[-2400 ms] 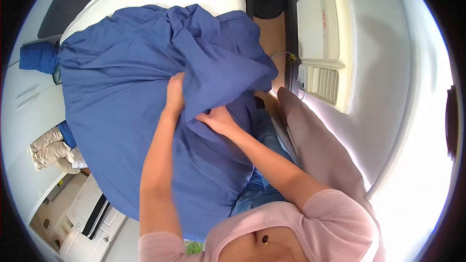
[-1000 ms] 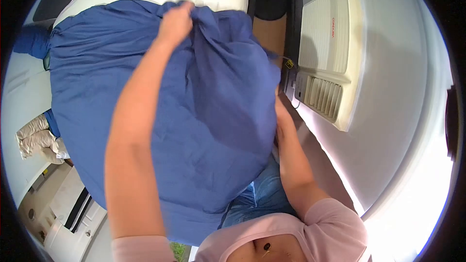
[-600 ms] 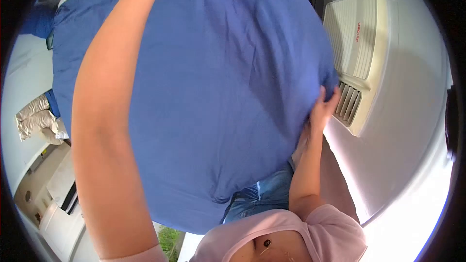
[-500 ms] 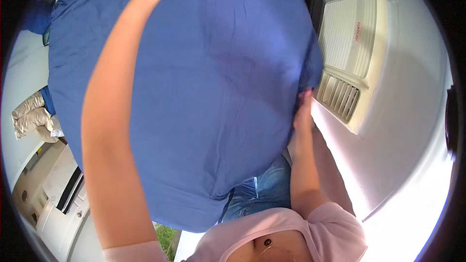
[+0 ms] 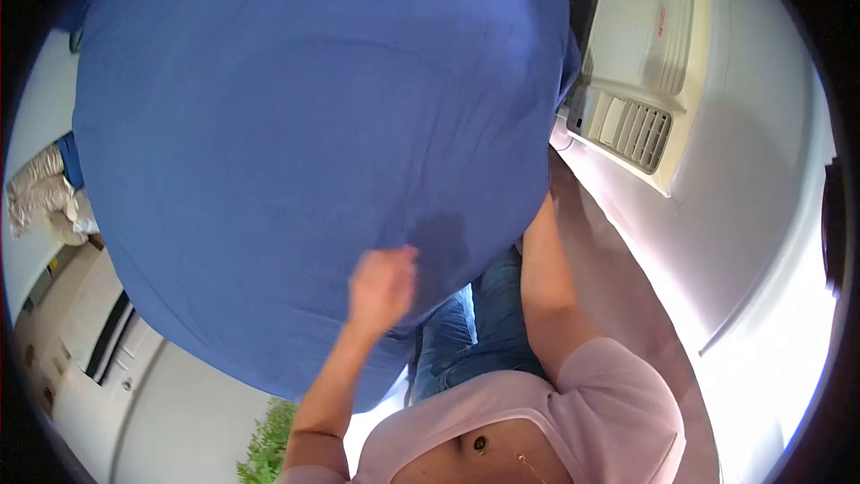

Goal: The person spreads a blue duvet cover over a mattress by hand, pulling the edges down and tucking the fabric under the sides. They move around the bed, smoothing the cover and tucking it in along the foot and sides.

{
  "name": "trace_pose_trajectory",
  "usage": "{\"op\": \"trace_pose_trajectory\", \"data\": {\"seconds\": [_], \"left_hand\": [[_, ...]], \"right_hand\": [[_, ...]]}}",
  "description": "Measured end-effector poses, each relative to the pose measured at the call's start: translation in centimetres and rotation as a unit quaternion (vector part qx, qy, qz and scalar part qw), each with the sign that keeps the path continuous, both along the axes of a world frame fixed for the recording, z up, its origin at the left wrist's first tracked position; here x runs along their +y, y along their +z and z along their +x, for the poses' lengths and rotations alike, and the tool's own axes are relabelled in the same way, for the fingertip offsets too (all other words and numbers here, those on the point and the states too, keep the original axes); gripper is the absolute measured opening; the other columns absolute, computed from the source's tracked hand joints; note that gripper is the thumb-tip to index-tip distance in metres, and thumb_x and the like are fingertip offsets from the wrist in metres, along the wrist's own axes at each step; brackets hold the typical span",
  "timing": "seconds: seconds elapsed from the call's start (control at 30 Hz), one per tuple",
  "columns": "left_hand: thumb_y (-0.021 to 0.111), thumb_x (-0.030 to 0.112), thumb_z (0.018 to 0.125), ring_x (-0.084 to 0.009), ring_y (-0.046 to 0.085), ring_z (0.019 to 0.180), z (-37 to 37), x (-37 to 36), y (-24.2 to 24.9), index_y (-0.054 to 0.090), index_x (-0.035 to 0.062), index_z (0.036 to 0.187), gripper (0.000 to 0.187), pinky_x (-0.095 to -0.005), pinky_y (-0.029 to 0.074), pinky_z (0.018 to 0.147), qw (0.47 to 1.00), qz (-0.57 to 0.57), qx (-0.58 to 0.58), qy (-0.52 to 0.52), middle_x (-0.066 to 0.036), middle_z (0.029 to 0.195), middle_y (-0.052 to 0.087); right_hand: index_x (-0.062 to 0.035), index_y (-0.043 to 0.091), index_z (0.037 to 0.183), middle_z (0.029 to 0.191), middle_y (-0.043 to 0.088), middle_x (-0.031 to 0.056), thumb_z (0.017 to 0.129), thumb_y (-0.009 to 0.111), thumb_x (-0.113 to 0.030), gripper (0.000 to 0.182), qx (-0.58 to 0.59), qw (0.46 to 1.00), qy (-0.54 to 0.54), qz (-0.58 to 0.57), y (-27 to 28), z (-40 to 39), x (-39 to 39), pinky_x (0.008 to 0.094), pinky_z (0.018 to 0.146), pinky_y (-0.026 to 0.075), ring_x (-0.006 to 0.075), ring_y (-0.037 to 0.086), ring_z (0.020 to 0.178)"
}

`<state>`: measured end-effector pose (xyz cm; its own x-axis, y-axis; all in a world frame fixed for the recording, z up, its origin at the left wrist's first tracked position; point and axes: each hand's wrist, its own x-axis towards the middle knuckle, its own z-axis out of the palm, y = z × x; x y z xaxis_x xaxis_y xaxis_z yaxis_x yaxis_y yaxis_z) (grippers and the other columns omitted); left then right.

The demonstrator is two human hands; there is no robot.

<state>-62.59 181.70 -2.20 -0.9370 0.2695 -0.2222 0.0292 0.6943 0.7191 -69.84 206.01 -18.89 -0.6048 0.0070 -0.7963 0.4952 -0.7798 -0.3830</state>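
Note:
A wide blue cloth (image 5: 269, 134) spreads over most of the view, with soft creases and a rounded lower edge. Over its lower middle is my left hand (image 5: 383, 289), blurred by motion, so its fingers and anything in them cannot be made out. A shadow lies on the cloth beside that hand. My right forearm (image 5: 548, 269) reaches up to the cloth's right edge, where the cloth hides my right hand. Whether it grips the cloth does not show.
A cream air conditioner (image 5: 636, 63) is on the right wall. Beige patterned cushions (image 5: 45, 193) lie at the far left, above a white cabinet (image 5: 85, 403). Green leaves (image 5: 269, 444) show at the bottom. Brownish fabric (image 5: 618, 305) runs beside my right arm.
My left hand has come down from the top edge to the cloth's lower middle. My right hand has gone out of sight behind the cloth, whose right edge has shifted.

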Motion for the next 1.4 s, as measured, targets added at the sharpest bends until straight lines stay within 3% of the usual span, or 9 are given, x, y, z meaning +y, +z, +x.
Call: {"op": "trace_pose_trajectory", "data": {"seconds": [0.23, 0.33, 0.47, 0.57, 0.7, 1.0, 1.07, 1.23, 1.4], "left_hand": [[0.064, 0.008, 0.072, -0.0318, 0.051, 0.090, 13.7, 6.7, -3.0, 0.056, 0.0098, 0.112, 0.041, -0.0414, 0.042, 0.075, 0.998, 0.043, 0.007, 0.051, -0.014, 0.102, 0.052], [0.066, 0.008, 0.070, -0.0326, 0.050, 0.093, 17.3, 6.3, -1.8, 0.056, 0.0111, 0.113, 0.044, -0.0433, 0.040, 0.078, 0.996, 0.036, 0.014, 0.078, -0.014, 0.106, 0.050], [0.066, 0.007, 0.071, -0.0324, 0.047, 0.096, 21.3, 3.9, -1.8, 0.054, 0.0090, 0.111, 0.042, -0.0427, 0.039, 0.082, 0.991, -0.018, -0.093, 0.093, -0.014, 0.107, 0.049], [0.060, 0.004, 0.075, -0.0330, 0.048, 0.093, 24.8, 2.4, -2.2, 0.053, 0.0036, 0.106, 0.031, -0.0407, 0.040, 0.081, 0.972, -0.019, -0.205, 0.109, -0.016, 0.100, 0.052], [0.058, 0.006, 0.076, -0.0311, 0.050, 0.093, 27.3, 2.6, -3.7, 0.055, 0.0036, 0.107, 0.031, -0.0402, 0.042, 0.080, 0.971, -0.075, -0.198, 0.111, -0.015, 0.104, 0.053], [0.058, 0.005, 0.075, -0.0303, 0.051, 0.091, 26.6, 1.7, -4.7, 0.055, 0.0031, 0.108, 0.033, -0.0401, 0.042, 0.080, 0.958, -0.091, -0.187, 0.197, -0.014, 0.104, 0.053], [0.059, 0.006, 0.075, -0.0313, 0.050, 0.092, 28.6, 1.6, -5.1, 0.053, 0.0032, 0.110, 0.036, -0.0417, 0.042, 0.082, 0.951, -0.088, -0.223, 0.194, -0.015, 0.105, 0.052], [0.063, 0.010, 0.074, -0.0366, 0.045, 0.100, 30.7, 2.7, -4.7, 0.048, 0.0046, 0.117, 0.046, -0.0468, 0.037, 0.087, 0.949, -0.128, -0.207, 0.199, -0.017, 0.112, 0.047], [0.065, 0.015, 0.076, -0.0383, 0.042, 0.109, 27.0, 3.1, -7.4, 0.044, 0.0050, 0.122, 0.051, -0.0445, 0.035, 0.094, 0.949, -0.138, -0.161, 0.233, -0.019, 0.117, 0.046]], "right_hand": [[-0.0018, 0.052, 0.113, 0.108, 0.056, 0.0153, 0.089, 0.049, -0.027, 0.034, 0.116, 0.972, -0.008, 0.203, 10.3, -0.5, 5.8, 0.0353, 0.082, 0.045, 0.0251, 0.055, 0.097], [0.0010, 0.049, 0.116, 0.109, 0.057, 0.0171, 0.088, 0.051, -0.027, 0.039, 0.034, 0.794, 0.209, 0.570, -4.6, 3.2, 14.0, 0.0329, 0.086, 0.045, 0.0279, 0.055, 0.101], [0.0010, 0.052, 0.114, 0.098, 0.061, 0.0105, 0.088, 0.051, -0.028, 0.038, -0.234, 0.593, 0.273, 0.721, -18.0, 7.9, 15.2, 0.0334, 0.074, 0.048, 0.0247, 0.058, 0.084], [-0.0023, 0.047, 0.121, 0.110, 0.056, 0.0115, 0.089, 0.049, -0.032, 0.044, -0.225, 0.839, 0.288, 0.403, -19.5, 11.0, 11.2, 0.0342, 0.076, 0.047, 0.0252, 0.057, 0.090], [-0.0035, 0.044, 0.125, 0.117, 0.051, 0.0113, 0.091, 0.043, -0.036, 0.047, -0.218, 0.942, 0.209, 0.146, -16.5, 13.4, -0.6, 0.0355, 0.083, 0.044, 0.0258, 0.053, 0.098], [-0.0062, 0.036, 0.133, 0.135, 0.040, 0.0110, 0.094, 0.029, -0.045, 0.055, 0.011, 0.990, 0.139, 0.009, -6.9, 11.1, 2.1, 0.0382, 0.098, 0.039, 0.0271, 0.045, 0.118], [-0.0033, 0.037, 0.132, 0.133, 0.043, 0.0127, 0.094, 0.035, -0.043, 0.055, -0.101, 0.983, 0.128, 0.085, 2.0, 9.1, 4.6, 0.0433, 0.098, 0.040, 0.0300, 0.047, 0.116], [-0.0030, 0.040, 0.131, 0.130, 0.047, 0.0123, 0.094, 0.039, -0.042, 0.053, -0.203, 0.922, 0.115, 0.310, -0.4, 11.7, 8.1, 0.0451, 0.096, 0.040, 0.0299, 0.048, 0.115], [-0.0018, 0.045, 0.127, 0.128, 0.049, 0.0125, 0.092, 0.043, -0.030, 0.045, -0.041, 0.995, 0.082, -0.045, -0.9, 9.0, 4.2, 0.0415, 0.095, 0.041, 0.0313, 0.048, 0.115]]}}
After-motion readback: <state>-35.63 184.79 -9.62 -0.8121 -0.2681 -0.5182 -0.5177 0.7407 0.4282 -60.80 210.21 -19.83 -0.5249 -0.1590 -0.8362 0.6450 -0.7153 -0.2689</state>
